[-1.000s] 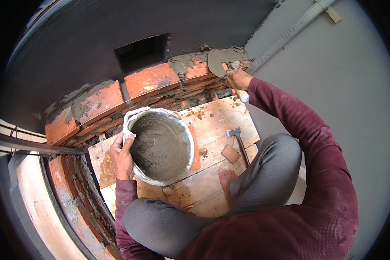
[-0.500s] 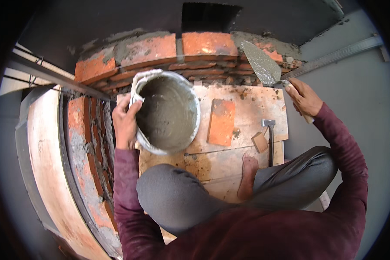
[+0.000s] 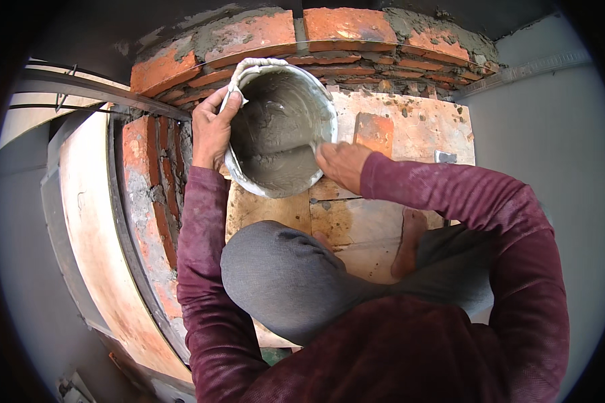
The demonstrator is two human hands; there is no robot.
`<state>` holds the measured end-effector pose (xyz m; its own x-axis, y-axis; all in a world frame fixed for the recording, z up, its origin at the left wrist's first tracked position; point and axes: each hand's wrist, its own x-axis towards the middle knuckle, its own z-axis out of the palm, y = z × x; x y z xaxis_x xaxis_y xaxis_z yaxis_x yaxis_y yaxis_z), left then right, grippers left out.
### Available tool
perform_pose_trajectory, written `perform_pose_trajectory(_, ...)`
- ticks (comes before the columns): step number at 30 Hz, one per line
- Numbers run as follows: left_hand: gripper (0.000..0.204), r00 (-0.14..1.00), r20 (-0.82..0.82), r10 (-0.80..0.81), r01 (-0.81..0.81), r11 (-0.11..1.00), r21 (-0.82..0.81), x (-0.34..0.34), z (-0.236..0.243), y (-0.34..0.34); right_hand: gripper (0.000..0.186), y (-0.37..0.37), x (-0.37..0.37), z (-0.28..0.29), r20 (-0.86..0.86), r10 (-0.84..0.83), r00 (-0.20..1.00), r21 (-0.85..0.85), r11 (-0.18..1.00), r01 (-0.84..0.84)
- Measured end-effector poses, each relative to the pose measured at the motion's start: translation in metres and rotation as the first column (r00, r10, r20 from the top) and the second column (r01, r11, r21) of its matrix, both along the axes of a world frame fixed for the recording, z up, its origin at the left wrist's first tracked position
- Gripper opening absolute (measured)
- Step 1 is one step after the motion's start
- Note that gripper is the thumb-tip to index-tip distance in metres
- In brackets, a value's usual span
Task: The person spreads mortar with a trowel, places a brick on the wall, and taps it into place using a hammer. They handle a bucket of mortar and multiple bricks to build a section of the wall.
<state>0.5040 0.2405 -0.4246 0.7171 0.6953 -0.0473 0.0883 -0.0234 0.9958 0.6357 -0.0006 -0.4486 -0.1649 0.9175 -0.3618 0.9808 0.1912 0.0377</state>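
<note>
My left hand [image 3: 213, 127] grips the rim of a white bucket [image 3: 327, 107] at its left side, fingers closed over the edge. Wet grey mortar [image 3: 282, 124] coats the inside and fills the bottom. At the bucket's right rim, my right hand [image 3: 345, 164] is closed round the handle of a trowel [image 3: 282, 149]. The trowel's blade is down in the bucket, smeared with mortar and hard to tell from it. Partly behind my right hand and sleeve lies a loose orange brick [image 3: 375, 133] on the boards.
A brick wall [image 3: 349, 28] with mortar runs along the far side, a thin string line before it. Another brick wall [image 3: 144, 161] stands at my left. Wooden boards [image 3: 430, 121] lie under the bucket. A hammer head [image 3: 445, 157] shows beyond my right sleeve.
My right hand has swung left and down from the far wall, bringing the trowel into the bucket. My left hand still holds the rim. My right sleeve now covers most of the hammer.
</note>
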Motion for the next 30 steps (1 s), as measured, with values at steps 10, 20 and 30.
perform_pose_trajectory(10,0.036,0.998,-0.037,-0.051,0.057,0.981,0.185,0.017,0.008,-0.046,0.023,0.05,0.03,0.027,0.012,-0.139,0.99,-0.155,0.978,0.139)
perform_pose_trajectory(20,0.041,0.987,0.078,0.139,-0.14,0.99,0.011,-0.008,-0.013,-0.017,0.026,0.04,0.011,0.062,-0.314,-0.382,0.869,-0.538,0.826,0.169)
perform_pose_trajectory(30,0.037,0.979,0.059,0.196,-0.203,0.965,0.164,0.0,-0.001,-0.038,0.042,0.012,0.049,0.047,-0.612,-0.768,0.187,-0.771,0.632,0.073)
